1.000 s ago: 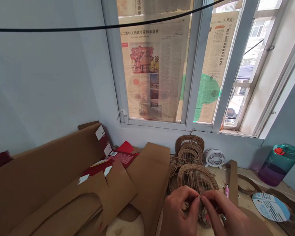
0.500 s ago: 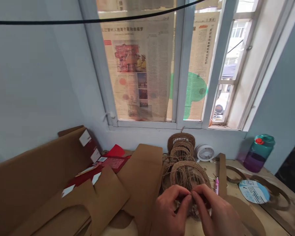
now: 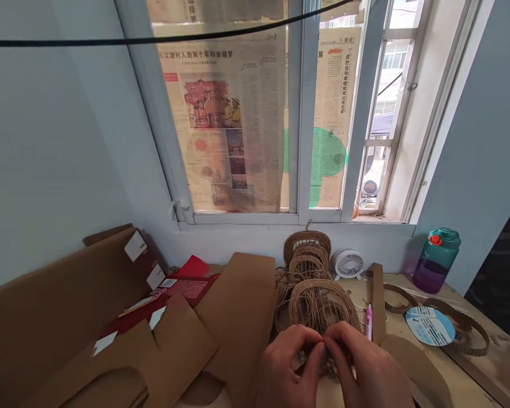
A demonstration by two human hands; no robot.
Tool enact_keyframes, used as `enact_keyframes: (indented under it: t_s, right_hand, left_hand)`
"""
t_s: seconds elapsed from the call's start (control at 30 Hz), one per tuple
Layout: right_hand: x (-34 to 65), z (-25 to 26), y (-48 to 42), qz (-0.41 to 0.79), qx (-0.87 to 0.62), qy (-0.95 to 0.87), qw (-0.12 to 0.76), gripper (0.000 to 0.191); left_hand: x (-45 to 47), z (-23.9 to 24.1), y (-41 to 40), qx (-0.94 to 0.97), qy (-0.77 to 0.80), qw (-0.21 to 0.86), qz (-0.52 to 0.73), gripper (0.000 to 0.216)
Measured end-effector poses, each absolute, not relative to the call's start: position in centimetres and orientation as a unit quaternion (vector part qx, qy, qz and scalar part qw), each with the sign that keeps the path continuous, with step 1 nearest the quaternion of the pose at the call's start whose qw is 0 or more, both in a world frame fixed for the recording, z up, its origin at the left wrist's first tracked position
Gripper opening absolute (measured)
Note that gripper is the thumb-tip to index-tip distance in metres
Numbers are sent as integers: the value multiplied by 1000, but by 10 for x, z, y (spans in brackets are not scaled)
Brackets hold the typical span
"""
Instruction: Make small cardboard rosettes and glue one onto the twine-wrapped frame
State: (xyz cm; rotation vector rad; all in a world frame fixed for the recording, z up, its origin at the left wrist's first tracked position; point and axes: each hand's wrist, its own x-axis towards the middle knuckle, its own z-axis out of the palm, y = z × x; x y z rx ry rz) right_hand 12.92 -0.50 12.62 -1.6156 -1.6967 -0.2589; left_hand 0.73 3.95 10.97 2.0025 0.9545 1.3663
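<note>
My left hand (image 3: 289, 368) and my right hand (image 3: 365, 371) meet at the bottom middle of the view, fingertips pinched together on a strand of a brown woven rope piece (image 3: 318, 303) that lies on the wooden table (image 3: 488, 362). What lies under my palms is hidden. Behind that piece stand more coiled rope baskets (image 3: 306, 252), stacked toward the window wall.
Flat brown cardboard sheets (image 3: 238, 300) and red paper (image 3: 193, 266) cover the left. A small white fan (image 3: 347, 263), a teal and purple jug (image 3: 436, 260), a pink pen (image 3: 369, 315), corrugated card strips (image 3: 476, 334) and a blue round card (image 3: 429, 326) sit right. Newspaper covers the window (image 3: 246, 124).
The view has swung right and slightly up, so everything shifts left in the frame. Both hands stay pinched together on the rope piece, with little movement of their own.
</note>
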Motion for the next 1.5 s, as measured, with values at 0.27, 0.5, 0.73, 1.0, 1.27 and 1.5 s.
enact_keyframes:
  t_s: [0.27, 0.5, 0.73, 1.0, 1.27, 1.5]
  right_hand:
    - [125, 122, -3, -62, -634, -655, 407, 46]
    - [130, 123, -5, 15, -622, -658, 423, 42]
    - [130, 121, -3, -23, -634, -642, 431, 44]
    - [127, 120, 0, -33, -628, -662, 408, 48]
    - [126, 120, -1, 28, -628, -663, 407, 46]
    - [131, 127, -7, 105, -617, -654, 425, 41]
  left_hand:
    - [4, 117, 37, 742, 378, 242, 498, 13]
    - [2, 123, 36, 731, 369, 273, 504, 14]
    - [2, 121, 37, 716, 391, 328, 476, 16]
    - [0, 125, 38, 717, 375, 321, 492, 15]
    - [2, 128, 36, 719, 395, 300, 486, 15]
    - [5, 129, 33, 710, 400, 309, 490, 14]
